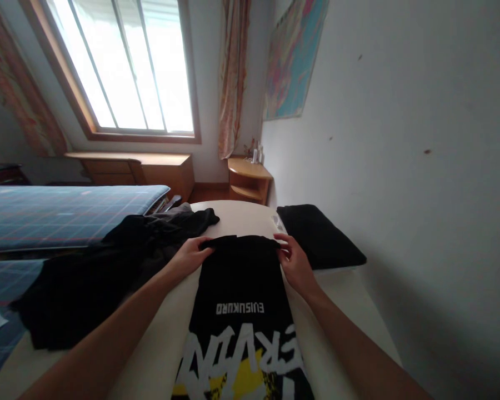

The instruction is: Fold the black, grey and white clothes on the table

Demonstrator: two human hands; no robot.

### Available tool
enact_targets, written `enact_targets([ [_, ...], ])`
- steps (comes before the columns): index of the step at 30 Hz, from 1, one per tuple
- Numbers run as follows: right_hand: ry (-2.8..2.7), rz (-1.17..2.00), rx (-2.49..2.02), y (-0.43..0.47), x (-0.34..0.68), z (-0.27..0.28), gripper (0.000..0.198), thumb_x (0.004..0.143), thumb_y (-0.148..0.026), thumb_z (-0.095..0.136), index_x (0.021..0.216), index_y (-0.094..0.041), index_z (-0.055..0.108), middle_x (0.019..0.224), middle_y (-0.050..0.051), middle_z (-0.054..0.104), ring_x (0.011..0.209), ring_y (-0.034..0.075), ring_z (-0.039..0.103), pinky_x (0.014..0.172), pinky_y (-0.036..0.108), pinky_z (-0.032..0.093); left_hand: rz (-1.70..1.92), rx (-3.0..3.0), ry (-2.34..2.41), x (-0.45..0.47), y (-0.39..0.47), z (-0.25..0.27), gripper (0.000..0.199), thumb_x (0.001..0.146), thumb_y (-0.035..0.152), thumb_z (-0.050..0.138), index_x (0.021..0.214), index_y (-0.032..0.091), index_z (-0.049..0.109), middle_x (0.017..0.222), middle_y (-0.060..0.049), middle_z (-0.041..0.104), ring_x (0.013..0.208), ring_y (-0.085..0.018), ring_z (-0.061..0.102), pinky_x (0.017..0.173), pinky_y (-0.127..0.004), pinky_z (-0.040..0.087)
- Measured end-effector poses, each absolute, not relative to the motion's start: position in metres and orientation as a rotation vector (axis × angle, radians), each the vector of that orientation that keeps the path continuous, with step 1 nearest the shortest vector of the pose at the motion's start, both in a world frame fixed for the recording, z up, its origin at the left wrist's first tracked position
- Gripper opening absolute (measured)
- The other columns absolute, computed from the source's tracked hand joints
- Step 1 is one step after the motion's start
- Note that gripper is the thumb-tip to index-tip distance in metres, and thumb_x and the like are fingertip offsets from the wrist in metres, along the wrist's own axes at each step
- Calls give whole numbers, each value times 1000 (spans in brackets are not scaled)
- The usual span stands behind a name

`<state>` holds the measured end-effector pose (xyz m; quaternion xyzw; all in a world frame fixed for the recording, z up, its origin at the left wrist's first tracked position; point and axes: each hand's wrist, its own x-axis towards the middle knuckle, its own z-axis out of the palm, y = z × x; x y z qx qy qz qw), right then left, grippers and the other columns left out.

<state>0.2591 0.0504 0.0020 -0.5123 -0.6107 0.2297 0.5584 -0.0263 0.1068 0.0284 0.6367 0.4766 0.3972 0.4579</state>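
Observation:
A black T-shirt (pixel 239 278) with white lettering and a yellow print lies in a long narrow fold down the white table (pixel 229 212). Its print appears upside down from here. My left hand (pixel 191 256) pinches the far left corner of the shirt, thumb and fingers closed on the cloth. At the far right corner, my right hand (pixel 294 264) grips the same edge, its fingertips on the fabric. The far edge looks slightly turned over between the two hands. The near end of the shirt runs out of view at the bottom.
Rumpled dark clothes (pixel 95 278) spill over the table's left side. A neatly folded black garment (pixel 320 236) sits at the right, near the wall. Beyond are a plaid mattress (pixel 66 208), a low wooden cabinet (pixel 166 169) and a corner shelf (pixel 250 169).

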Motion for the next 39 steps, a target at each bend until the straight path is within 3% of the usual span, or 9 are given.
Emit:
enact_targets([
  [10,-1420,596,-1228,55,257,0,40,82,-29,62,120,-22,57,126,9,63,98,20,66,87,37,55,1002,1655,1162,-26,111,21,42,68,50,70,90,15,72,75,-3,71,69,-19,64,65,-29,48],
  [15,-1374,686,-1256,62,255,-1,37,82,-41,65,113,-21,63,105,9,70,90,22,67,79,37,56,1003,1656,1152,-27,114,15,44,73,56,66,88,14,71,73,-3,68,68,-18,61,64,-28,47],
  [22,-1293,709,-1073,75,260,11,24,77,-43,72,87,-22,65,116,9,70,105,24,66,98,42,49,1079,1696,1197,-25,111,29,47,75,58,63,88,13,70,69,-1,64,63,-16,58,60,-26,44],
  [28,-1362,716,-986,59,266,38,24,78,-37,73,96,-24,64,115,6,71,110,22,64,104,44,45,1165,1854,1242,-25,87,61,42,80,54,60,91,15,70,74,-2,65,63,-15,56,60,-26,43],
  [34,-1515,732,-992,5,273,58,25,85,-35,69,107,-25,63,124,6,67,113,20,63,98,38,51,1066,1946,1151,-38,37,82,36,85,51,58,90,16,69,75,-2,66,64,-15,57,58,-25,44],
  [39,-1597,689,-1033,-37,273,59,21,88,-38,66,105,-25,63,118,8,67,109,20,65,98,38,54,970,2085,1102,-51,4,78,29,89,44,57,94,20,70,84,-3,70,75,-18,63,67,-26,50],
])
